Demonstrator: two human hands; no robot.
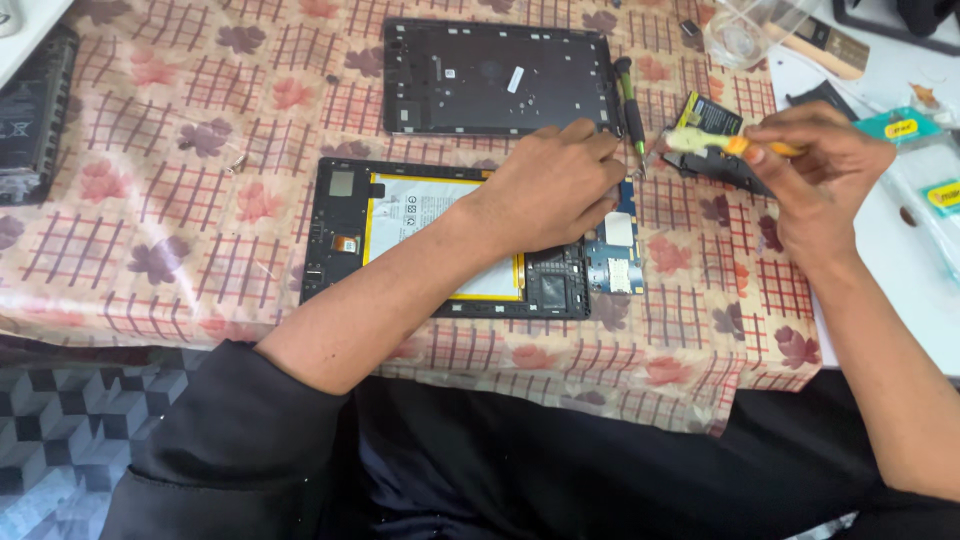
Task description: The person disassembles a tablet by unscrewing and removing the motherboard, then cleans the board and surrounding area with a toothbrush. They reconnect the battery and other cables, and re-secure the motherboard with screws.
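I see my left forearm run in bare from the lower left, its dark sleeve pushed up to the elbow, rising diagonally toward the upper right. My left hand (pixel 555 185) lies palm down at the end of it, knuckles up, fingers bent and pressed together with the tips pointing to the right. My right forearm comes in from the lower right corner. My right hand (pixel 815 165) is raised, wrist bent, fingers curled into a pinch that faces left.

Two hands (pixel 555 185) (pixel 815 175); one opened tablet (pixel 440 240); one back cover (pixel 495 78); two screwdrivers (pixel 632 105) (pixel 730 146).
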